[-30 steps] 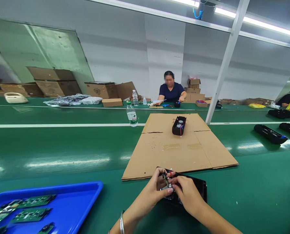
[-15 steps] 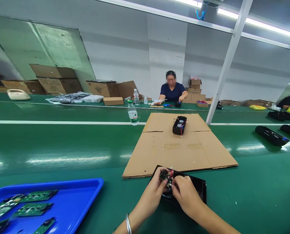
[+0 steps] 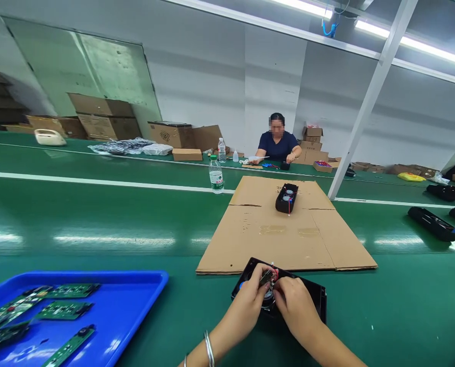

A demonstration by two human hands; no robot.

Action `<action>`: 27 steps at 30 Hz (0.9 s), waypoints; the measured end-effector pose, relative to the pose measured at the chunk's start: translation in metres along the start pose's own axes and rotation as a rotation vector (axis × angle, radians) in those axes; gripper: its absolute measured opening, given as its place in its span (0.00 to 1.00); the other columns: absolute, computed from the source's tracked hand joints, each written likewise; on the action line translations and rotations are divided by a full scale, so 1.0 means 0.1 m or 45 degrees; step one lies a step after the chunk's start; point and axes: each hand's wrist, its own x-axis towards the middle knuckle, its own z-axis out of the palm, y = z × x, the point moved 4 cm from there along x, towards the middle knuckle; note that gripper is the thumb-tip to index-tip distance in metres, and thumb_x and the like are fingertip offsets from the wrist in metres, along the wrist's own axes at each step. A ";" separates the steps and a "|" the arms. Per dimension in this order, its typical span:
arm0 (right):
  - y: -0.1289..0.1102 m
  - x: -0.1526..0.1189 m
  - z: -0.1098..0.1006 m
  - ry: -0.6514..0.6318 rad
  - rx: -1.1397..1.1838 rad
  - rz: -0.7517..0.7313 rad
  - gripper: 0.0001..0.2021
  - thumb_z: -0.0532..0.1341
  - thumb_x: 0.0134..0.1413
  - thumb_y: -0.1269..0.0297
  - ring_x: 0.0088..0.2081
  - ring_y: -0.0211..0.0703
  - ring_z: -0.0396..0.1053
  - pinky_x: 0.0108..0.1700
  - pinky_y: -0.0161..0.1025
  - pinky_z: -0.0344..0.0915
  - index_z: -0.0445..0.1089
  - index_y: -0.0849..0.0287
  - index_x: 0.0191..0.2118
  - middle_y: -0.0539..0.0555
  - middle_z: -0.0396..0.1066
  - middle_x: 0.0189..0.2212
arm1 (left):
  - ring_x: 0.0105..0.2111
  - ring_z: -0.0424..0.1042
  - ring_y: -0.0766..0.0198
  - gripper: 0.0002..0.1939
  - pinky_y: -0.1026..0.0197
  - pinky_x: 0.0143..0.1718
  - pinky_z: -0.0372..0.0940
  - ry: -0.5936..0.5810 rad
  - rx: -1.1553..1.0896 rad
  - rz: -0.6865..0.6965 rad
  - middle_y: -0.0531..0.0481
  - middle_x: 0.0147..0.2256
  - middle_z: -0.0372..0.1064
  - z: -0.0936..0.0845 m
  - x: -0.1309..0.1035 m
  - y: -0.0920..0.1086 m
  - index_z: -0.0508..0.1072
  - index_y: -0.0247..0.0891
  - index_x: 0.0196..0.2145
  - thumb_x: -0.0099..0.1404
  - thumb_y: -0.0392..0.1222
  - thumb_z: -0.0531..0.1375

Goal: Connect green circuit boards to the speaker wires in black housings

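Observation:
Directly before me lies a black speaker housing (image 3: 313, 295), open side up, with a round speaker (image 3: 268, 299) inside. Over it, my left hand (image 3: 252, 290) is closed on a small circuit board (image 3: 266, 278), held tilted. My right hand (image 3: 294, 298) meets it with thumb and fingers pinched at the board's edge. Whatever sits between those right fingertips is hidden. Red wires (image 3: 275, 274) show between the two hands. The speaker housing lies under both wrists, partly covered by them.
At the left stands a blue tray (image 3: 147, 290) with several green circuit boards (image 3: 65, 310). A cardboard sheet (image 3: 288, 247) bears another black speaker housing (image 3: 287, 199). Nearby are a water bottle (image 3: 216, 176), a white post (image 3: 369, 102) and black housings (image 3: 434, 223). A co-worker (image 3: 277, 145) sits opposite.
The view has shifted slightly, so the scene sits a little further right. The circuit board in my left hand has turned more edge-on; my right fingers stay pinched beside it.

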 end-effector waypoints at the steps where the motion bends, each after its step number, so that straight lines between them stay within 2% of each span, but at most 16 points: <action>1: 0.00 0.00 -0.03 0.012 0.024 0.004 0.06 0.53 0.51 0.75 0.32 0.42 0.64 0.35 0.39 0.58 0.64 0.62 0.35 0.52 0.67 0.31 | 0.38 0.66 0.62 0.07 0.62 0.43 0.59 -0.024 -0.020 0.007 0.46 0.38 0.67 -0.02 0.01 0.00 0.60 0.39 0.37 0.61 0.37 0.47; 4: 0.00 0.00 -0.09 0.027 0.072 -0.003 0.12 0.55 0.51 0.74 0.38 0.44 0.64 0.38 0.39 0.61 0.61 0.61 0.43 0.54 0.66 0.37 | 0.39 0.65 0.62 0.07 0.61 0.44 0.58 -0.088 -0.100 0.036 0.47 0.37 0.66 -0.05 0.03 0.02 0.60 0.39 0.37 0.60 0.37 0.48; 9: 0.04 0.02 -0.03 -0.052 0.039 -0.045 0.07 0.54 0.53 0.74 0.35 0.43 0.64 0.35 0.38 0.63 0.62 0.61 0.39 0.54 0.64 0.35 | 0.41 0.64 0.63 0.06 0.62 0.44 0.58 -0.093 -0.140 0.017 0.47 0.39 0.65 0.02 0.01 0.03 0.60 0.39 0.36 0.60 0.37 0.48; 14: 0.06 0.02 0.03 -0.014 -0.144 -0.088 0.07 0.55 0.51 0.76 0.32 0.43 0.64 0.33 0.39 0.64 0.62 0.61 0.37 0.53 0.64 0.33 | 0.40 0.64 0.63 0.08 0.61 0.44 0.57 0.026 -0.050 -0.024 0.45 0.38 0.65 0.07 0.00 -0.01 0.58 0.38 0.39 0.62 0.38 0.44; 19: 0.04 0.02 0.04 -0.002 -0.230 -0.068 0.07 0.55 0.50 0.77 0.31 0.43 0.65 0.30 0.38 0.62 0.63 0.60 0.35 0.53 0.64 0.31 | 0.38 0.64 0.63 0.09 0.63 0.41 0.59 0.040 -0.078 0.001 0.44 0.40 0.64 0.08 0.00 -0.03 0.58 0.38 0.39 0.62 0.39 0.44; 23: 0.05 0.02 0.02 -0.102 -0.105 0.047 0.06 0.56 0.52 0.70 0.32 0.42 0.65 0.31 0.36 0.62 0.64 0.60 0.38 0.53 0.64 0.32 | 0.33 0.65 0.63 0.10 0.64 0.36 0.59 -0.001 0.149 -0.042 0.47 0.35 0.67 0.02 -0.03 0.05 0.60 0.39 0.38 0.61 0.36 0.44; 27: 0.04 0.01 0.03 -0.228 0.090 0.027 0.14 0.57 0.52 0.67 0.42 0.45 0.64 0.42 0.39 0.60 0.63 0.56 0.46 0.54 0.64 0.41 | 0.27 0.66 0.62 0.09 0.65 0.28 0.57 0.001 0.433 -0.181 0.49 0.28 0.68 -0.11 -0.05 0.08 0.62 0.39 0.35 0.60 0.34 0.45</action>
